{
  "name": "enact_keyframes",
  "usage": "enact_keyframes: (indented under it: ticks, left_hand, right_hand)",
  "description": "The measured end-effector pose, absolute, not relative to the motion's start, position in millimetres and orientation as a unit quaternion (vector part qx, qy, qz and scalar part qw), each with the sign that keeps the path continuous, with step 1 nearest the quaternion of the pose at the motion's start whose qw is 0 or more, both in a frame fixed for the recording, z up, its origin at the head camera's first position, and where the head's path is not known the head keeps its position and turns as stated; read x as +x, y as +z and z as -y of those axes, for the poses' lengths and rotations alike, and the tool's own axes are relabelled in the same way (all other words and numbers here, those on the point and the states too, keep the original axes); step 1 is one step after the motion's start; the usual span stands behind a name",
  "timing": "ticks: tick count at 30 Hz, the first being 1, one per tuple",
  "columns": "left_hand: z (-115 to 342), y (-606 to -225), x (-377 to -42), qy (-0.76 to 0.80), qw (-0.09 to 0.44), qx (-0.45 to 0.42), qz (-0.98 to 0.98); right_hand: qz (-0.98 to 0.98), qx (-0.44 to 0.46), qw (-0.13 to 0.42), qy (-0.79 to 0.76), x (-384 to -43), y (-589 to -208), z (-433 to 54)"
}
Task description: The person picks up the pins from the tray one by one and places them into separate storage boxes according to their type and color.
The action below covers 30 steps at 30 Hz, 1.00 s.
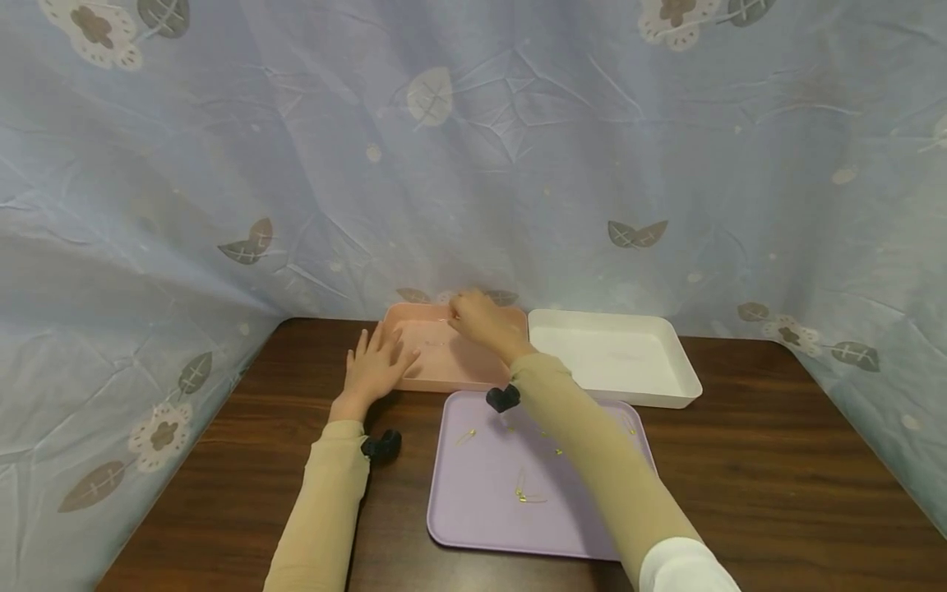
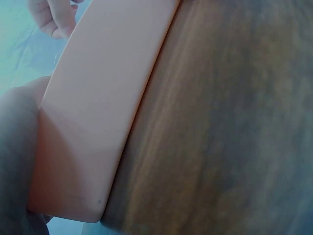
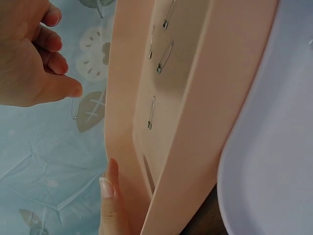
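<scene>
In the right wrist view my right hand (image 3: 34,63) pinches a small silver safety pin (image 3: 75,109) between thumb and fingertips. In the head view that hand (image 1: 479,319) is over the back of the pink tray (image 1: 436,380). Several silver safety pins (image 3: 151,113) lie on this tray's floor. My left hand (image 1: 373,367), fingers spread, rests at the tray's left end, its thumb (image 3: 108,200) against the wall. Gold safety pins (image 1: 522,497) lie scattered on the purple tray (image 1: 473,522), partly hidden by my right forearm.
A white tray (image 1: 617,353) stands right of the pink one, near the back of the brown wooden table (image 1: 755,460). The purple tray lies in front of both. Behind and beside the table hangs a pale blue floral cloth (image 1: 473,181).
</scene>
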<state>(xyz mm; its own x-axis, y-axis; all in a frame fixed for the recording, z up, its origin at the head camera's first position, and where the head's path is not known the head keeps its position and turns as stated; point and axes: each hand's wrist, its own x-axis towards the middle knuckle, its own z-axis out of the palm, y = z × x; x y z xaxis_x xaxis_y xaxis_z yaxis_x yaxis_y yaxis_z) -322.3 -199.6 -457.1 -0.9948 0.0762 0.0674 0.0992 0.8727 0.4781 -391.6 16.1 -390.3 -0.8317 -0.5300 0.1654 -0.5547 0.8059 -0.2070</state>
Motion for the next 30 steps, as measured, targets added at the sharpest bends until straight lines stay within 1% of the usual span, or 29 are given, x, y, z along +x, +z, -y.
enact_keyframes:
  ticks: [8, 18, 26, 30]
  left_hand:
    - [200, -457, -322, -0.248, 0.025, -0.045, 0.967]
    - [200, -458, -322, -0.251, 0.028, -0.047, 0.966]
    - [200, -459, -322, -0.252, 0.030, -0.049, 0.966]
    - [200, -460, -322, -0.249, 0.030, -0.049, 0.967]
  right_hand:
    - [0.951, 0.281, 0.077, 0.106, -401, -389, 0]
    - [0.966, 0.226, 0.065, 0.107, -405, -388, 11]
    - [0.960, 0.230, 0.090, 0.131, -404, -392, 7]
    - [0.957, 0.228, 0.095, 0.155, -401, -394, 1]
